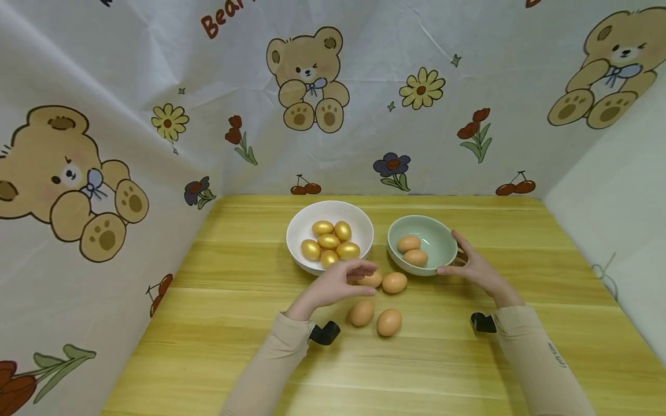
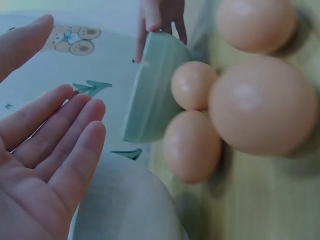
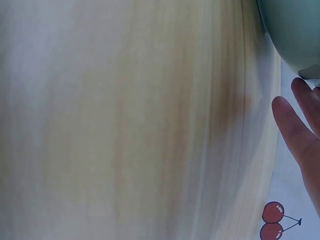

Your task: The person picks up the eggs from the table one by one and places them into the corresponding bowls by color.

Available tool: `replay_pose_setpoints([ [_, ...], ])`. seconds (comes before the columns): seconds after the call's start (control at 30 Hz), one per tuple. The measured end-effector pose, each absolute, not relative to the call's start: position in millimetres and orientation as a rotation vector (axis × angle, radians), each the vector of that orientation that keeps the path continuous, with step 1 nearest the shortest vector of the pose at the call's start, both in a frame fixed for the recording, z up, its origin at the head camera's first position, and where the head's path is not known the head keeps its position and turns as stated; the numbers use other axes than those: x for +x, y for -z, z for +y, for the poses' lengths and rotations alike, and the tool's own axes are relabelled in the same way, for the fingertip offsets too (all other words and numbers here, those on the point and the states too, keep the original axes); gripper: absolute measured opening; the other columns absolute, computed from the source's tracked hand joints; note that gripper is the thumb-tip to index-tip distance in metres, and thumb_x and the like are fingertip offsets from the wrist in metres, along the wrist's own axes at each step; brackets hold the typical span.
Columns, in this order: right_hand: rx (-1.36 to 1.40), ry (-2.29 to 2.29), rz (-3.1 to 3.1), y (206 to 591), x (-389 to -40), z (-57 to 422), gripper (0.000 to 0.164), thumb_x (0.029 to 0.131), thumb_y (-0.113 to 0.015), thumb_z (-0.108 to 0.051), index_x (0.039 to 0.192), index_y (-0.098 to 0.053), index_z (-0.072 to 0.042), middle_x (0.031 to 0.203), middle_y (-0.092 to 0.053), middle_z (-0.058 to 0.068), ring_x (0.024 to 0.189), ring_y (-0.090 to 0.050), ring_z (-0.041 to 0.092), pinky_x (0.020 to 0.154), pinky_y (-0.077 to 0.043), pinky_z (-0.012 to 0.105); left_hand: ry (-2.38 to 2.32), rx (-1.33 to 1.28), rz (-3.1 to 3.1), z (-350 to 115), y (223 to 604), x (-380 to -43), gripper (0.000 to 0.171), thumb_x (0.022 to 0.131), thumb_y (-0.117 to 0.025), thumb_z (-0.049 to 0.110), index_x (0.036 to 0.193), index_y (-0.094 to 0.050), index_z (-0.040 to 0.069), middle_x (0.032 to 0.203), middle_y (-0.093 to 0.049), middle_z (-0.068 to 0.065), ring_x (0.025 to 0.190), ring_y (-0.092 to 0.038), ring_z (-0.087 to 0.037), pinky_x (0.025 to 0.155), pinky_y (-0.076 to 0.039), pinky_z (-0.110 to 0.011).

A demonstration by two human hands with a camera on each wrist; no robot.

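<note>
My left hand [image 1: 333, 284] hovers over the table between the white bowl and several loose brown eggs [image 1: 394, 283]. Its fingers are extended, thumb apart, with nothing in the palm in the left wrist view. One brown egg [image 1: 370, 280] is partly hidden behind that hand. At the right side of the green bowl [image 1: 422, 231] is my right hand [image 1: 476, 271], thumb and fingers spread along the outside by the rim. Two brown eggs [image 1: 415, 257] lie inside this bowl. The white bowl [image 1: 359, 216] holds several golden eggs [image 1: 328, 241].
Two more brown eggs [image 1: 389, 322] lie on the wooden table [image 1: 234, 346] nearer the front. A cloth with printed bears [image 1: 312, 81] hangs behind and to the left. A white wall [image 1: 614, 190] stands at the right, with a thin cable [image 1: 606, 277] beside the table edge.
</note>
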State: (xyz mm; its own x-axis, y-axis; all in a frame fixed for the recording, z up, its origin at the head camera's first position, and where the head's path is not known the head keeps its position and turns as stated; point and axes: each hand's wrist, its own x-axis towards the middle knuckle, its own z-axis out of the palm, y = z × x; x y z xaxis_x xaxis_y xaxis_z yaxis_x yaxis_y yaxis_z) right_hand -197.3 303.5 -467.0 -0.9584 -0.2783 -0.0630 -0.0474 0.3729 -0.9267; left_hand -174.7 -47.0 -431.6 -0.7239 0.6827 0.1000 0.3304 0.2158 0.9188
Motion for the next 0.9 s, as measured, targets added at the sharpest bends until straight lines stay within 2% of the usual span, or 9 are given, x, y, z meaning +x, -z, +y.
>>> replay_pose_setpoints([
  [0.13,-0.284,1.631,2.418,466.8,-197.3,304.3,0.103,0.083,-0.071,-0.012,0.149,0.008,-0.011,0.151,0.003,0.021,0.130,-0.019,0.048,0.101,-0.029,0.056,-1.494,0.928,2.150,-57.3,443.5,-166.2,0.054,0.082,-0.073,0.022,0.128,-0.052,0.002,0.127,-0.054,-0.013,0.116,-0.050,-0.012,0.099,-0.039,-0.027],
  [0.33,-0.281,1.627,2.416,469.1,-198.6,305.5,0.104,0.083,-0.072,-0.013,0.149,0.009,-0.011,0.151,0.002,0.021,0.130,-0.019,0.048,0.101,-0.028,0.056,-1.475,0.921,2.093,-64.9,458.0,-156.8,0.061,0.078,-0.077,0.022,0.130,-0.050,0.004,0.131,-0.051,-0.010,0.120,-0.045,-0.010,0.103,-0.034,-0.029],
  [0.6,-0.284,1.634,2.406,470.3,-198.9,305.8,0.103,0.083,-0.071,-0.013,0.149,0.009,-0.012,0.151,0.002,0.020,0.130,-0.020,0.047,0.101,-0.029,0.054,-1.432,0.858,2.103,-66.0,470.4,-151.1,0.064,0.076,-0.078,0.025,0.131,-0.051,0.009,0.130,-0.051,0.003,0.121,-0.044,-0.011,0.105,-0.032,-0.033],
  [0.9,-0.291,1.633,2.411,471.1,-199.0,306.4,0.103,0.083,-0.071,-0.012,0.149,0.009,-0.012,0.151,0.003,0.021,0.130,-0.019,0.047,0.101,-0.028,0.054,-1.407,0.865,2.127,-63.7,477.7,-148.2,0.064,0.076,-0.079,0.018,0.130,-0.050,0.002,0.130,-0.051,-0.004,0.120,-0.044,-0.012,0.104,-0.033,-0.027],
])
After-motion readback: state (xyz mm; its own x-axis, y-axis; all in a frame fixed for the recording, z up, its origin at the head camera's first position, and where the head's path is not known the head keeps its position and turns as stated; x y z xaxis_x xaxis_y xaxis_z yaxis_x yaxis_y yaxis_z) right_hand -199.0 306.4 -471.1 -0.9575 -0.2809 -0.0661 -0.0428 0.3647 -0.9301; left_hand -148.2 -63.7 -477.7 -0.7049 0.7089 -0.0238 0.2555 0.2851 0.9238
